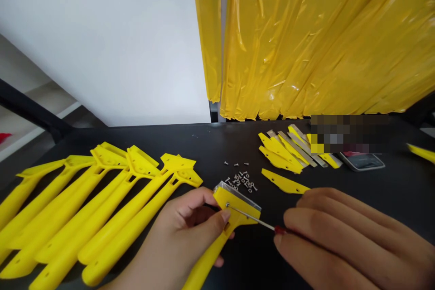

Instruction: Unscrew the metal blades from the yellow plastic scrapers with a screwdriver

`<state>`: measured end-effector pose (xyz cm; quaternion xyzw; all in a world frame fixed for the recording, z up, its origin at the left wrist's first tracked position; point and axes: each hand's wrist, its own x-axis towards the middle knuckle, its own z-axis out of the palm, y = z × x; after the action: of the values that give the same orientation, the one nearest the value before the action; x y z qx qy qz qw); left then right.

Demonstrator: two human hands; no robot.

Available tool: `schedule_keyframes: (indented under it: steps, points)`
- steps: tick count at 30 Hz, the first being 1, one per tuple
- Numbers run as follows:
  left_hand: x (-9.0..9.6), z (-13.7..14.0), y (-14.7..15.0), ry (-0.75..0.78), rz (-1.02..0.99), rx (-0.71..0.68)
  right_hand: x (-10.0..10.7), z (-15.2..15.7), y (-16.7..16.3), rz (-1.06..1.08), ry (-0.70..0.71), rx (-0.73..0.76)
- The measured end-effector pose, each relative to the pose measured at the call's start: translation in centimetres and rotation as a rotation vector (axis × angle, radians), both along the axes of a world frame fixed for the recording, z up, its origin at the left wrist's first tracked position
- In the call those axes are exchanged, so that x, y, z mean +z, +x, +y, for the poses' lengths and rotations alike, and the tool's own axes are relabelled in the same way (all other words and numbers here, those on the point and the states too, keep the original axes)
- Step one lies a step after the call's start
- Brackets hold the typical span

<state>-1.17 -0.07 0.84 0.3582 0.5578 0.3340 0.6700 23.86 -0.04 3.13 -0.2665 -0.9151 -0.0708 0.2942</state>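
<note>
I am finding no readable writing anywhere; one patch at the back right of the table is blurred out, and nothing on the tools is showing a brand or label.

My left hand (190, 226) is gripping a yellow scraper (222, 226) just below its head, thumb pressing on top and fingers curling underneath, holding it over the black table (210, 145) near the front edge. A thin metal blade (227, 186) is sitting along the scraper's wide front end. My right hand (343, 235) is closing around a small screwdriver (253, 219), its red handle mostly hidden under my fingers; the slim steel shaft is reaching left, its tip touching a screw on the scraper's head.

Just beyond the scraper, a scatter of tiny silvery screws (243, 180) is lying on the matte table. A flat yellow plate (284, 182) is lying beside them, and behind it more yellow plates and grey blades (292, 147) are piling together. To my left, smooth plastic handles (95, 208) are lying fanned out side by side. Glossy, crinkled yellow sheeting (322, 41) is hanging behind the table.
</note>
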Motion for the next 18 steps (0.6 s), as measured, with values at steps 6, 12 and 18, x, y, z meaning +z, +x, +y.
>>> schedule_keyframes:
  steps: [6,12,18]
  points:
    - [0.38,0.2,-0.03,-0.029,0.059,-0.023,-0.4,-0.06,0.39,-0.011,-0.134,0.019]
    - [0.28,0.0,0.01,-0.028,0.051,-0.012,-0.01,0.06,0.25,0.136,-0.236,0.002]
    - [-0.43,0.05,-0.28,-0.028,-0.01,-0.004,-0.61,0.45,0.36,0.167,-0.169,0.17]
